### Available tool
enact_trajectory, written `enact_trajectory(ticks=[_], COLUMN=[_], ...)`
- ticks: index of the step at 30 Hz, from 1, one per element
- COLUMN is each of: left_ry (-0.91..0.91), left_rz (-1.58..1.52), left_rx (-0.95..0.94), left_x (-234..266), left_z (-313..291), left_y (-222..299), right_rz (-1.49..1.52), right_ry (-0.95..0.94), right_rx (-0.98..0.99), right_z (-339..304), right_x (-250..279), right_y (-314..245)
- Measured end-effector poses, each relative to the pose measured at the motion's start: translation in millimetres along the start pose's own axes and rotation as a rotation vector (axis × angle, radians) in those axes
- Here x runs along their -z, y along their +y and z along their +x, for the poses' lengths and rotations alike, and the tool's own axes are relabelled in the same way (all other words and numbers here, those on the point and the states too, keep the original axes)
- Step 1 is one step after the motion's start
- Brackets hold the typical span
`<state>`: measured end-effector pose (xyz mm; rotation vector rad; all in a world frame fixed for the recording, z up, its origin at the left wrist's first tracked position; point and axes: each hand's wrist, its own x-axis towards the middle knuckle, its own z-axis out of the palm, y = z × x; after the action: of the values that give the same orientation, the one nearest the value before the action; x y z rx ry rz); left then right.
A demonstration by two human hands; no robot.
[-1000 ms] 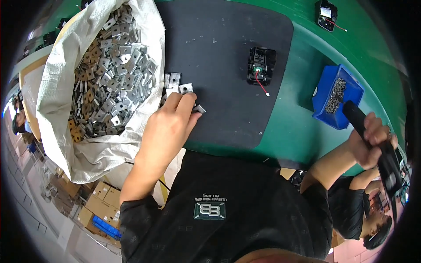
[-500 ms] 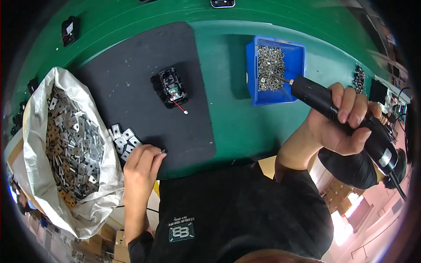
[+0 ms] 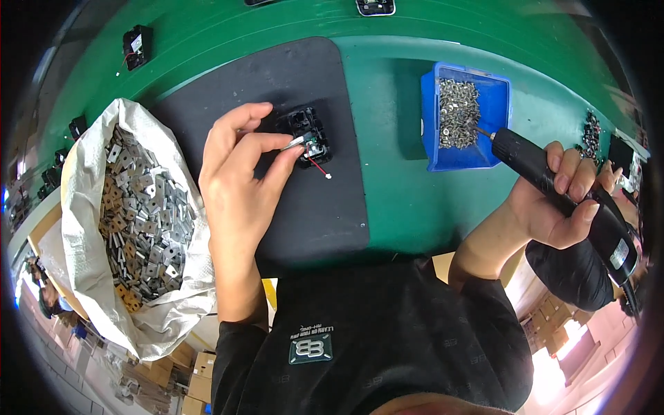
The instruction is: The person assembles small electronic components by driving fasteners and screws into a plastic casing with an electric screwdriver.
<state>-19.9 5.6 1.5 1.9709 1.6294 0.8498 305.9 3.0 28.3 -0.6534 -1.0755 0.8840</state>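
Note:
My left hand [image 3: 238, 169] pinches a small metal plate [image 3: 296, 142] between thumb and fingertips, over the lower left part of a black plastic housing [image 3: 319, 128]. The housing lies on a dark mat [image 3: 315, 218], with a red wire [image 3: 318, 168] ending in a white plug. Whether the plate touches the housing, I cannot tell. In my right hand [image 3: 553, 197] is a black electric screwdriver [image 3: 529, 162], fingers wrapped round its body. Its tip reaches over the side of a blue bin [image 3: 496, 111], at the edge of the silver screws [image 3: 458, 117].
To the left stands a white woven sack [image 3: 83, 242] full of metal plates [image 3: 149, 225]. Other black housings, one [image 3: 138, 47] at the far left, sit on the green belt [image 3: 221, 31]. Small dark parts [image 3: 590, 136] lie at the far right, near another person's hand [image 3: 609, 178].
My left hand has moved from the loose plates beside the sack, up and right to the black housing, carrying a metal plate. The screwdriver stays at the screw bin. The whole view has shifted slightly.

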Motion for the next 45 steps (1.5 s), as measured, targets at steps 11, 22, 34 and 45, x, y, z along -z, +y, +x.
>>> enact_trajectory(ticks=[11,22,34,45], left_ry=[-0.107,-0.291,-0.228,-0.122], left_rz=[0.012,-0.060,-0.122,-0.249], left_rx=[0.090,0.111,-0.476,-0.583], left_x=[-18,-16,-54,-87], left_z=[10,25,36,40], left_y=[3,-3,76,81], right_rz=[0.274,0.224,0.330,0.315], right_ry=[-0.102,-0.171,-0.159,0.115], right_rx=[-0.049,-0.013,-0.003,0.106], right_z=[1,-3,-1,-6], right_x=[4,4,-16,-25], right_y=[2,-1,-25,-33])
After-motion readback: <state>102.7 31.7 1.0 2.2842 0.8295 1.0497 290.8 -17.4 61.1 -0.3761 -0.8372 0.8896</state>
